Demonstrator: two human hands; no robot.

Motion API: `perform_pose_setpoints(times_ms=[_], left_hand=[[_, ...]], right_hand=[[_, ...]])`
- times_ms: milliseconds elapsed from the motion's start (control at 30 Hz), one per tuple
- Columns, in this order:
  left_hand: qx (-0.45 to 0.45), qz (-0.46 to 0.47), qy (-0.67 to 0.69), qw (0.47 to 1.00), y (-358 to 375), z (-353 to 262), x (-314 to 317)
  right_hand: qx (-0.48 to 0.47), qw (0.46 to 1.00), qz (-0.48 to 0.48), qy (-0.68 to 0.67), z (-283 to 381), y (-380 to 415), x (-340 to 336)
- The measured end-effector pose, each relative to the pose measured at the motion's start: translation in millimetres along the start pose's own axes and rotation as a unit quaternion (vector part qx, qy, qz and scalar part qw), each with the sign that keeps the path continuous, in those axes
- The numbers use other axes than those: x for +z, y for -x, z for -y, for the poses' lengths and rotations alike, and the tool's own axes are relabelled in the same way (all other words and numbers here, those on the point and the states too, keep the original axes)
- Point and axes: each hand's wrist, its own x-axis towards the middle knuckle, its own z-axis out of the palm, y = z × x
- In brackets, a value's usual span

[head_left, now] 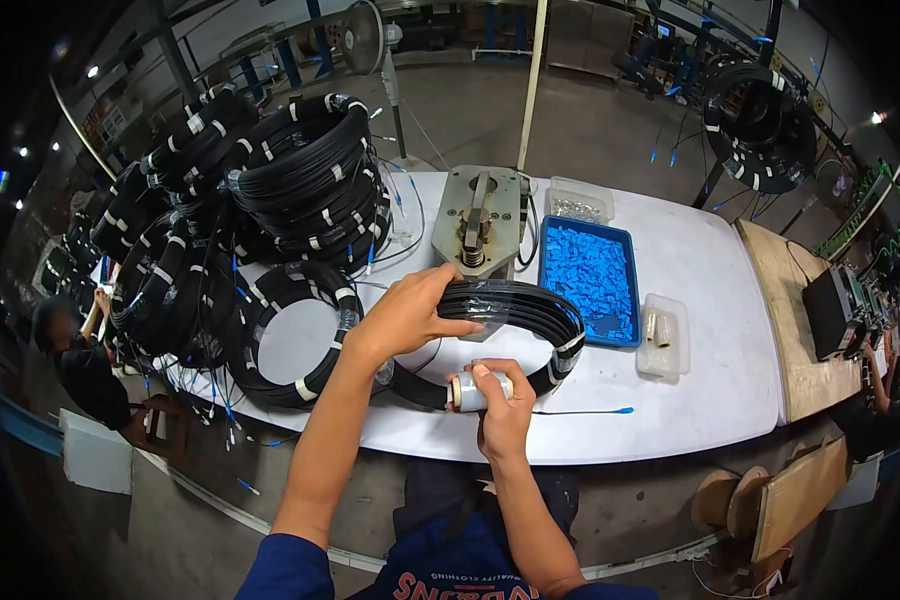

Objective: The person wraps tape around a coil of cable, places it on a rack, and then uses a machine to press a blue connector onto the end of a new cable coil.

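Note:
A coil of black cable (560,318) stands on the white table, in front of a grey metal machine (483,215). My left hand (405,315) grips the coil at its upper left, thumb on the inner side and fingers behind. Clear film (492,290) wraps the coil just right of that thumb. Inside the fingers of my right hand (505,415) is a roll of clear film (470,391), held at the coil's near side. A cable end with a blue connector (622,410) lies on the table to the right.
Stacked black coils (305,180) fill the table's left side. To the right stand a blue tray (633,300) of small blue parts, a clear box (662,365) holding small rolls, and another clear box (580,200). Other people work at far left and right.

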Motion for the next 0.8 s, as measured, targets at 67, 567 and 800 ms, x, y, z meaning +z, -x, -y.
perform_pose_setpoints(times_ms=[67, 567, 800], left_hand=[[0.001, 0.000, 0.003, 1.000, 0, -1, -1], [0.005, -0.110, -0.064, 0.992, 19, -20, 12], [0.035, -0.126, -0.071, 0.989, 22, -19, 18]], right_hand=[[-0.013, 1.000, -0.003, -0.006, -7, 2, -2], [-0.229, 0.972, -0.006, 0.060, -76, -84, -24], [-0.351, 0.932, -0.006, 0.089, -66, -101, -9]])
